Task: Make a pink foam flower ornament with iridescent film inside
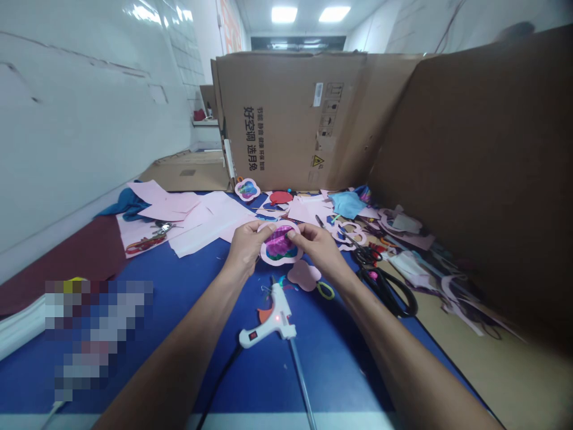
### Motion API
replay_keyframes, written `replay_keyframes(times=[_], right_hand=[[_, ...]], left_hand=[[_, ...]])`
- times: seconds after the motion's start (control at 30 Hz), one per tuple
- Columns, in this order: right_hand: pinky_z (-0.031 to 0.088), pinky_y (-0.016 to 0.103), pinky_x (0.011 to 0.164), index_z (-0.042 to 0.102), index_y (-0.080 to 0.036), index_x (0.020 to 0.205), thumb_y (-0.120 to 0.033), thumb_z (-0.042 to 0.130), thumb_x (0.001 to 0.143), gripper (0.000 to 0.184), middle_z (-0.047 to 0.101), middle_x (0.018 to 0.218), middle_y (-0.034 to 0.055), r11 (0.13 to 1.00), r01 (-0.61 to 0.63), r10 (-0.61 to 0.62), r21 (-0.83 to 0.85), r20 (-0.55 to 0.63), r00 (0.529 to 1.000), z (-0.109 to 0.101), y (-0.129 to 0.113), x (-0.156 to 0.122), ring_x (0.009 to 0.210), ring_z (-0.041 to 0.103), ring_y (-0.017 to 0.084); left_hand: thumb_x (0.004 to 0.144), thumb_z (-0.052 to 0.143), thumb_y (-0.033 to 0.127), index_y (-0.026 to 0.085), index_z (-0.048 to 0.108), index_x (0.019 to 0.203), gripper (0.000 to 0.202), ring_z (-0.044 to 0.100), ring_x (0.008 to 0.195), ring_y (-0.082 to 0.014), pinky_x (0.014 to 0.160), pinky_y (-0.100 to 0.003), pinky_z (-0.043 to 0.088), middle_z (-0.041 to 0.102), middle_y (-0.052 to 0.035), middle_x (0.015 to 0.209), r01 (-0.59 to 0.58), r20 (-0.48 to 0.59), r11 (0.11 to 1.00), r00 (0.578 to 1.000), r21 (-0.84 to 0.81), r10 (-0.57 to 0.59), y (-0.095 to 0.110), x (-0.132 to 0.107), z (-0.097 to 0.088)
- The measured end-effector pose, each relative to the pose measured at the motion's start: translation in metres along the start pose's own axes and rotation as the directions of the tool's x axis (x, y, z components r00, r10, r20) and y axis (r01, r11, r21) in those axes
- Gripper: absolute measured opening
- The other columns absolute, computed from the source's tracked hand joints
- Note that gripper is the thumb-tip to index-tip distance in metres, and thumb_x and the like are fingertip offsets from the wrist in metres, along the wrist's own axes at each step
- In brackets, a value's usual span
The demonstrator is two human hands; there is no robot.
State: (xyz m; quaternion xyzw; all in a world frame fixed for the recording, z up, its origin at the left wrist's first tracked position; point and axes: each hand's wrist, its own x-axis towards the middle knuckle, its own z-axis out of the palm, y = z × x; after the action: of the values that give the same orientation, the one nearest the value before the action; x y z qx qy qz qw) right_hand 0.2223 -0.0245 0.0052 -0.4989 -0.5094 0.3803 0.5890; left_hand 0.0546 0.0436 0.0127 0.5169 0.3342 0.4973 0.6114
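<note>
Blue worktop [333, 382]: your left hand [244, 247] and right hand [321, 248] are pinching pink-rimmed flower [278, 246] between them, glue gun [278, 321] lying toward near edge.

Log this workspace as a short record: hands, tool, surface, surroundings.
Left hand: grips the pink-rimmed piece at its left edge
Right hand: grips its right side, thumb on the shiny face
Tool: glue gun, red light lit
Surface: blue tabletop
Right side: black-handled scissors
Behind: printed cardboard

Craft wkshp, prob.: glue gun [279, 310], scissors [367, 257] & pink paper scraps [168, 203] on blue tbl [250, 388], cardbd panel [286, 119] behind.
</note>
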Motion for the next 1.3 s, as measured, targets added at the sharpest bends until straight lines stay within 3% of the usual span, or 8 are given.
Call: replay_keyframes(times=[0.27, 0.4, 0.67, 0.83, 1.07, 1.3], right_hand=[[0.048, 0.030, 0.072, 0.069, -0.020, 0.081, -0.051, 0.090, 0.070, 0.039, 0.073, 0.080, -0.0001, 0.993, -0.094, 0.090, 0.076, 0.061, 0.994, 0.0025, -0.0022, -0.0018, 0.073, 0.062, 0.017], [0.046, 0.030, 0.069, 0.068, -0.020, 0.075, -0.047, 0.090, 0.069, 0.035, 0.072, 0.076, -0.0002, 0.990, -0.116, 0.112, 0.076, 0.055, 0.992, 0.0020, -0.0009, -0.0007, 0.069, 0.060, 0.016], [0.044, 0.029, 0.066, 0.075, -0.018, 0.086, -0.047, 0.088, 0.070, 0.036, 0.072, 0.075, -0.0006, 0.989, -0.117, 0.114, 0.089, 0.044, 0.993, 0.0013, -0.0002, 0.0000, 0.066, 0.057, 0.015], [0.045, 0.029, 0.066, 0.075, -0.018, 0.086, -0.049, 0.089, 0.070, 0.038, 0.072, 0.075, -0.0003, 0.988, -0.124, 0.121, 0.089, 0.040, 0.992, 0.0011, 0.0002, -0.0001, 0.066, 0.057, 0.015], [0.042, 0.030, 0.065, 0.074, -0.017, 0.084, -0.049, 0.087, 0.070, 0.037, 0.069, 0.072, -0.0007, 0.990, -0.117, 0.114, 0.074, 0.040, 0.993, 0.0005, 0.0016, 0.0002, 0.065, 0.055, 0.015], [0.042, 0.031, 0.066, 0.074, -0.018, 0.084, -0.049, 0.086, 0.071, 0.035, 0.069, 0.073, 0.0001, 0.992, -0.109, 0.107, 0.059, 0.031, 0.994, -0.0007, 0.0043, 0.0010, 0.066, 0.055, 0.016]], left_hand=[[0.067, 0.092, 0.045, 0.017, 0.079, 0.083, 0.034, 0.065, 0.064, -0.0163, 0.064, -0.028, 0.051, 0.077, -0.0040, 0.077, 0.036, 0.016, 0.999, 0.999, 0.028, -0.037, -0.0043, -0.0011, 0.0019], [0.065, 0.093, 0.044, 0.017, 0.077, 0.080, 0.034, 0.064, 0.063, -0.0158, 0.062, -0.028, 0.051, 0.075, -0.0035, 0.074, 0.065, 0.033, 0.998, 0.997, 0.013, -0.066, -0.0034, -0.0021, 0.0027], [0.064, 0.095, 0.048, 0.017, 0.078, 0.083, 0.041, 0.064, 0.065, -0.0157, 0.064, -0.027, 0.050, 0.076, -0.0031, 0.076, 0.067, 0.054, 0.998, 0.996, -0.019, -0.066, -0.0021, -0.0009, 0.0015], [0.072, 0.091, 0.049, 0.017, 0.075, 0.080, 0.036, 0.056, 0.054, -0.0114, 0.056, -0.025, 0.044, 0.069, 0.0008, 0.065, 0.052, 0.046, 0.999, 0.998, -0.009, -0.051, -0.0025, 0.0013, -0.0019], [0.070, 0.090, 0.044, 0.018, 0.072, 0.077, 0.032, 0.052, 0.047, -0.0108, 0.045, -0.024, 0.037, 0.065, 0.0023, 0.061, 0.056, 0.012, 0.998, 0.998, -0.010, -0.056, -0.0029, 0.0013, -0.0019], [0.072, 0.089, 0.049, 0.018, 0.069, 0.074, 0.037, 0.049, 0.045, -0.0098, 0.045, -0.023, 0.036, 0.061, 0.0031, 0.057, 0.080, 0.041, 0.997, 0.996, -0.006, -0.080, 0.0000, 0.0002, -0.0013]])
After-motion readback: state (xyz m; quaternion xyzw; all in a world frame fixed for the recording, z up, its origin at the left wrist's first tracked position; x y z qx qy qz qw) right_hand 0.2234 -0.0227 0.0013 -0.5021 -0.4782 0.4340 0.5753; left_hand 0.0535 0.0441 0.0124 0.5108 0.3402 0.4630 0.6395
